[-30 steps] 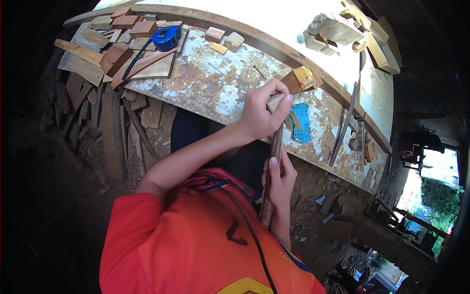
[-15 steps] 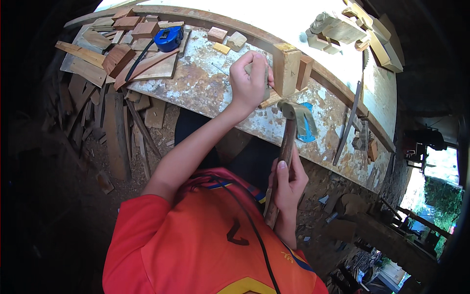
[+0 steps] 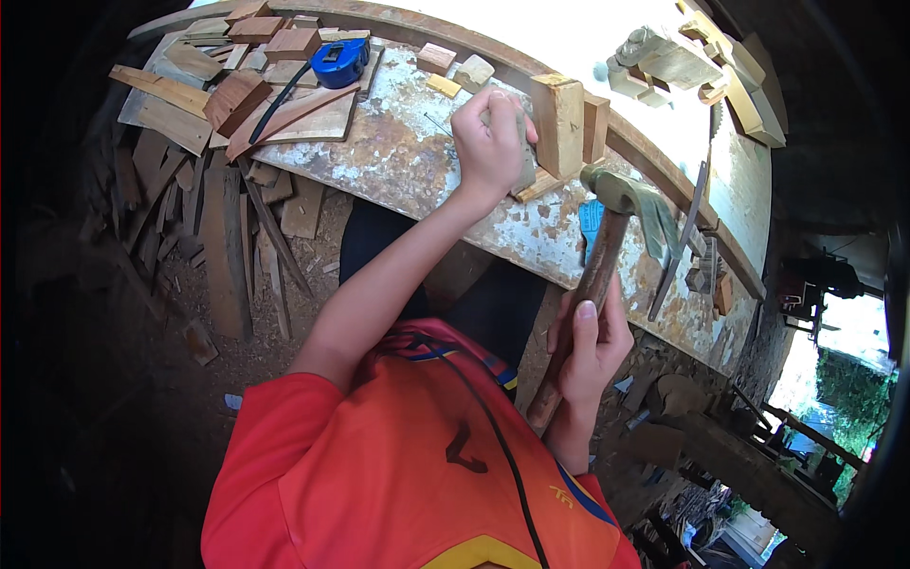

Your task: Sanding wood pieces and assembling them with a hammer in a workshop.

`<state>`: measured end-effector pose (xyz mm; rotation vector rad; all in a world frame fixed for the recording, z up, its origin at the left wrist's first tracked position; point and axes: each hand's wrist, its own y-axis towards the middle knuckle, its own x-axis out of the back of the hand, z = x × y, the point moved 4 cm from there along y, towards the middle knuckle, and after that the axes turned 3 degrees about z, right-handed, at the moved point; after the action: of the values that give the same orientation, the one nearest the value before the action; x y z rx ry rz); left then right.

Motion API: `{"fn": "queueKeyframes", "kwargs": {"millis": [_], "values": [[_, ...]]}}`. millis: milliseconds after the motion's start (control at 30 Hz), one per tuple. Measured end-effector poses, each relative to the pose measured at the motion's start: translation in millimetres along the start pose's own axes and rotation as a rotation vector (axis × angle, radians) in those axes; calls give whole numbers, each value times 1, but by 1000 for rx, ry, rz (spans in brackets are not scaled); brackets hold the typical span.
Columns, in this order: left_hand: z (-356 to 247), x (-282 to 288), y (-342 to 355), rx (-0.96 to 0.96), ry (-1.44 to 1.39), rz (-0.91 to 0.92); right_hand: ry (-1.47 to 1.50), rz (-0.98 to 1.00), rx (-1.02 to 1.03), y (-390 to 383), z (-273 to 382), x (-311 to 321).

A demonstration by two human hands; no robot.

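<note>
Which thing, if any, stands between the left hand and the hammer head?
In this view, the upright wooden block stands between the left hand and the hammer head. Nothing visible separates the right hand from the handle, which it holds.

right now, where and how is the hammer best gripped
Probably hold the hammer by the lower half of its handle, coming from below and the right, as the right hand does: the handle is long, slim and slanted, with the claw head free at its far end.
</note>
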<state>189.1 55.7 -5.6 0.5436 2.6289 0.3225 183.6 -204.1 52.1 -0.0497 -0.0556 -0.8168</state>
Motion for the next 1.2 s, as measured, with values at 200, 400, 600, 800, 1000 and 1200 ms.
{"fn": "queueKeyframes", "kwargs": {"millis": [200, 400, 600, 800, 1000, 1200], "values": [[3, -1, 2, 16, -1, -21, -84, 99, -260, 16, -22, -3], [3, -3, 0, 95, 57, -12, -79, 22, 32, 0, 18, 0], [1, -9, -5, 19, 47, 59, -110, 121, -293, 18, -14, 8], [5, -19, -5, 33, 56, 27, -9, -28, 69, -1, 41, 3], [7, -19, -12, 61, 65, 38, -156, 81, -297, 7, -2, 14], [6, -28, -13, 25, 81, 73, -89, 1, 184, -7, 38, 14]]}}
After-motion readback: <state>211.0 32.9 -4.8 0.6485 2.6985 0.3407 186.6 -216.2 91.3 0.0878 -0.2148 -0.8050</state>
